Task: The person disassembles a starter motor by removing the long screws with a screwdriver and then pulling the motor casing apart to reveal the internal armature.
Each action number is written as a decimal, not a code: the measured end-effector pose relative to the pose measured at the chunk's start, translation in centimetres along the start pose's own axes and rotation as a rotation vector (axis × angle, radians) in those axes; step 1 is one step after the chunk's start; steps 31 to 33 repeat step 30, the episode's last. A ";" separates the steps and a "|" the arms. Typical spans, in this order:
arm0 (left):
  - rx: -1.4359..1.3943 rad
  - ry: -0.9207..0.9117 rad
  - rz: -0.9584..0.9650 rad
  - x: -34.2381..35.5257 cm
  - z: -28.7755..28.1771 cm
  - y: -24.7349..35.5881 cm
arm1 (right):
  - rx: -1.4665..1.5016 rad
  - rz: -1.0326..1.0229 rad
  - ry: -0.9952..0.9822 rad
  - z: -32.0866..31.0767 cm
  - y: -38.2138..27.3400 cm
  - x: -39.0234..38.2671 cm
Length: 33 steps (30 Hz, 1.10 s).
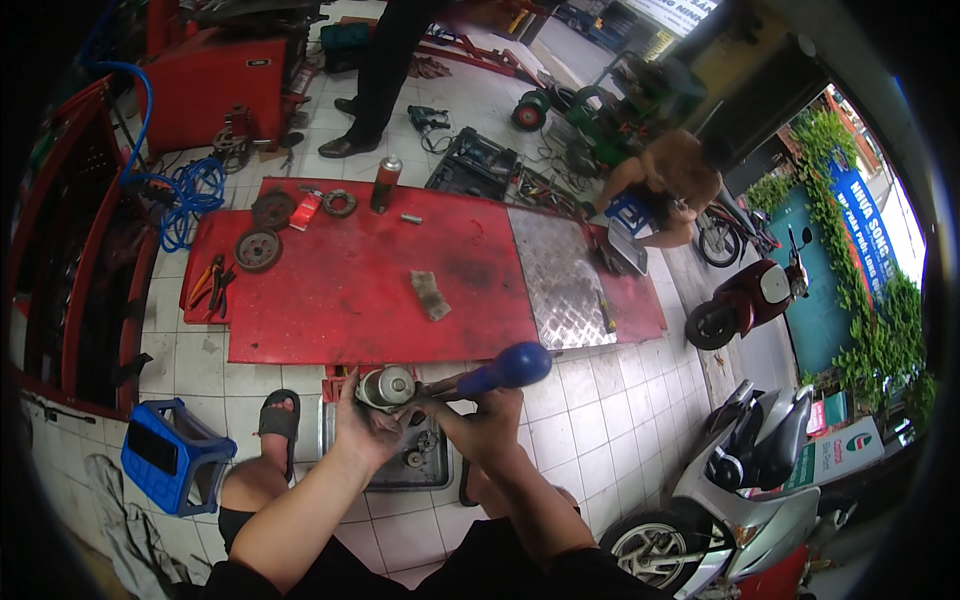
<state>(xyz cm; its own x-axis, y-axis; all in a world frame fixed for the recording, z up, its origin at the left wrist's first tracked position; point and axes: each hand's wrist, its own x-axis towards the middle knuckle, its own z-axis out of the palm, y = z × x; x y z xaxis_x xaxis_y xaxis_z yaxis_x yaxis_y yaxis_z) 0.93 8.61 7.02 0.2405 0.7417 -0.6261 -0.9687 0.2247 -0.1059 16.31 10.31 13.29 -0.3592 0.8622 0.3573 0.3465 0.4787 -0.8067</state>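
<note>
My left hand point(365, 430) is wrapped round a round metal part point(388, 386), a silvery cylinder with a small raised centre on top. Closed on a screwdriver with a fat blue handle point(505, 367), my right hand point(480, 428) holds it almost level, its metal shaft pointing left at the side of the cylinder. Whether the tip touches the part is hard to see. Below both hands, a grey metal tray point(435, 480) on the floor holds several small metal pieces, partly hidden by my left forearm.
Ahead lies a low red platform point(330, 300) bearing a spray can point(385, 184), pliers point(210, 285), round parts and a rag point(429, 296). A blue stool point(175, 455) stands left; a silver scooter point(740, 500) is at right. Another person point(670, 180) crouches at the far right.
</note>
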 end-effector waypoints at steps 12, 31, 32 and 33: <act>-0.010 -0.055 -0.025 1.0 -1.9 0.9 | 0.310 0.032 -0.329 -1.0 -3.4 1.2; 0.044 -0.132 -0.037 1.5 -3.9 0.6 | 0.298 0.093 -0.105 0.6 -2.1 1.3; 0.044 -0.132 -0.037 1.5 -3.9 0.6 | 0.298 0.093 -0.105 0.6 -2.1 1.3; 0.044 -0.132 -0.037 1.5 -3.9 0.6 | 0.298 0.093 -0.105 0.6 -2.1 1.3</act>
